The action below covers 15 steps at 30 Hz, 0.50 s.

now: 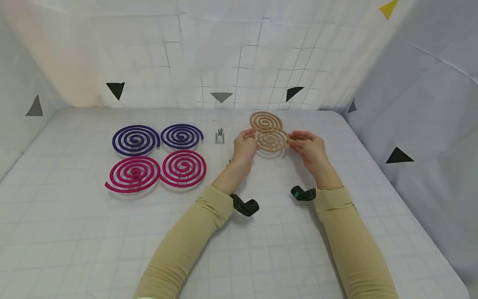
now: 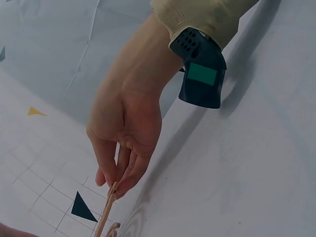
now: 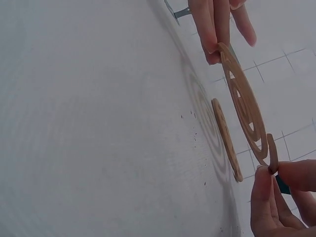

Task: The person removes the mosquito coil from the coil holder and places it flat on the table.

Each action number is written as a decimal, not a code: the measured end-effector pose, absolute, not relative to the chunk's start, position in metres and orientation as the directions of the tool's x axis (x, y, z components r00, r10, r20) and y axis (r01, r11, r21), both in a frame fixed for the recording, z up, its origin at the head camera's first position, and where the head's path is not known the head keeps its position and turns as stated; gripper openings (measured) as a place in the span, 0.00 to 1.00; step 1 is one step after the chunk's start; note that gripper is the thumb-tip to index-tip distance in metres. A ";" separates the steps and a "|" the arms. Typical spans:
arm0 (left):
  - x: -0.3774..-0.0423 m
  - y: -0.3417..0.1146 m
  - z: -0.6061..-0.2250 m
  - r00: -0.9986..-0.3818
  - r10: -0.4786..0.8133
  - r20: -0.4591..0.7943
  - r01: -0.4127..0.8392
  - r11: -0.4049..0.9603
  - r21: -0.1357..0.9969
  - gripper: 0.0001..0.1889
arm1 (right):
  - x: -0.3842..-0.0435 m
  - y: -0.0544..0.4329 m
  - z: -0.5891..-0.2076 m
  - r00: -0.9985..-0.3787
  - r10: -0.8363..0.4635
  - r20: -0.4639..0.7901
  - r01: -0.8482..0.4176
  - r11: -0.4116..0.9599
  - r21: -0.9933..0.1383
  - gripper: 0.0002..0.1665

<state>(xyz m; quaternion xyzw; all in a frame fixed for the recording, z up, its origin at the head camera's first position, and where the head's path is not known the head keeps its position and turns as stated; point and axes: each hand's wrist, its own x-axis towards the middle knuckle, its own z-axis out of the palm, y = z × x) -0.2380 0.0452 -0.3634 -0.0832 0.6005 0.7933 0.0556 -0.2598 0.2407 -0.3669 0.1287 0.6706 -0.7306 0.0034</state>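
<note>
Both hands hold a beige mosquito coil [image 3: 251, 98] by opposite edges, raised a little above the table. My left hand [image 1: 244, 151] pinches its left edge between thumb and fingers. On the other side, my right hand [image 1: 310, 151] pinches the coil's outer end; thumb and fingertips meet there in the right wrist view. A second beige coil [image 1: 265, 120] lies flat just behind, partly overlapped by the held one in the head view. In the left wrist view, the right hand [image 2: 127, 128] shows from the side with the coil's thin edge at its fingertips.
Left on the white table [image 1: 276, 249] lie two purple coils [image 1: 181, 136] behind two magenta coils [image 1: 184, 167]. A small metal stand [image 1: 220, 138] sits between them and the beige coils. Another small piece is mostly hidden by the left wrist. White sheets with triangle marks surround the table.
</note>
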 end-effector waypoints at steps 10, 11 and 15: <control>-0.234 0.049 -0.367 -0.978 -0.018 -0.210 -0.199 -0.246 0.948 0.34 | -0.260 0.246 -0.370 -0.968 0.132 -0.213 0.199 -0.109 -0.974 0.30; -0.234 0.049 -0.367 -0.978 -0.015 -0.209 -0.199 -0.248 0.948 0.34 | -0.260 0.247 -0.370 -0.968 0.130 -0.216 0.202 -0.111 -0.973 0.30; -0.233 0.051 -0.368 -0.977 -0.008 -0.213 -0.204 -0.263 0.943 0.33 | -0.259 0.249 -0.370 -0.965 0.133 -0.226 0.211 -0.116 -0.970 0.30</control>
